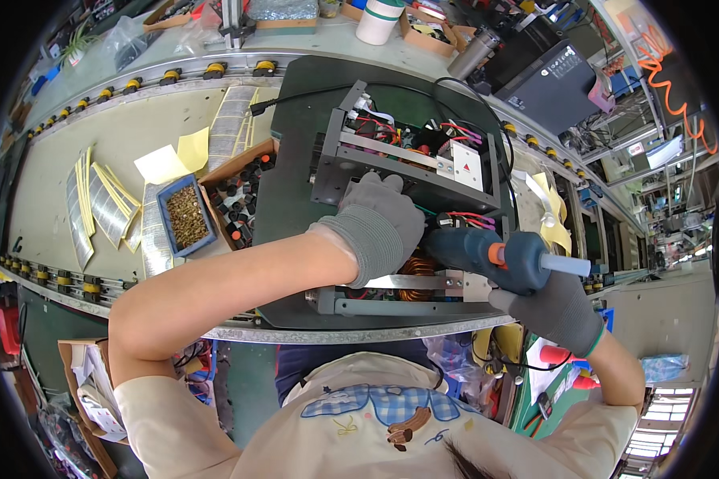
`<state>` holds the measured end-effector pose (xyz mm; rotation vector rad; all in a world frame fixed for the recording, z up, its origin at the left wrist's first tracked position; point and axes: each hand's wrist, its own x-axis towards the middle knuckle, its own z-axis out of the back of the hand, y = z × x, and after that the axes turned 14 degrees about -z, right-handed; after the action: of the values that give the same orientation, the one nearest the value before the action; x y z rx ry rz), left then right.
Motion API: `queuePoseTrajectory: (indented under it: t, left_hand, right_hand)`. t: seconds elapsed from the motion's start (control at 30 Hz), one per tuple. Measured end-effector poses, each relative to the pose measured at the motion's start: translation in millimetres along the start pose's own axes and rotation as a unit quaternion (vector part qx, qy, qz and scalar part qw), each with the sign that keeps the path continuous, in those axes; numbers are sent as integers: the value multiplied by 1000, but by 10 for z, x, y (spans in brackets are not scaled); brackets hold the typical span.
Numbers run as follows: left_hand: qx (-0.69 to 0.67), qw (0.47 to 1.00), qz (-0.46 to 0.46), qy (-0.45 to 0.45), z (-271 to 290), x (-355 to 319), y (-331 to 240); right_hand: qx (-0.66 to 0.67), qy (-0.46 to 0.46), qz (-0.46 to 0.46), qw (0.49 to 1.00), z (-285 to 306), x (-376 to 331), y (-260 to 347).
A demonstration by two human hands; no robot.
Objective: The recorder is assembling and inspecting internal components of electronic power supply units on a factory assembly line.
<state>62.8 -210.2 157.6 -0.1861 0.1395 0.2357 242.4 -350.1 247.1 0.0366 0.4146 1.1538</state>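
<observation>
1. Left hand, in a gray knit glove, lies against the dark panel of an open-framed electronic assembly; its fingertips are partly hidden, so I cannot tell whether its grip is closed.
2. Right hand, also gloved, has its grip wrapped around the handle of a dark blue glue gun, a pale glue stick protruding behind.
3. The assembly sits on a dark green board, with a copper coil below the gun.
4. Left of the board, a blue tray holds small brass-colored pieces.
</observation>
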Motion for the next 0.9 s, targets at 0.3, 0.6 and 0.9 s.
queuePoseTrajectory:
  t: [0.3,0.6,0.9]
  left_hand:
    - [-80,995,-22,60,125,3,50]
    - [-21,999,-2,-36,-106,-16,-21]
    - [-31,998,14,-45,-109,-19,-45]
  right_hand:
    - [-8,27,-9,1000,27,47,25]
    - [-43,-2,-19,999,64,55,143]
    - [-87,-18,-3,996,34,65,131]
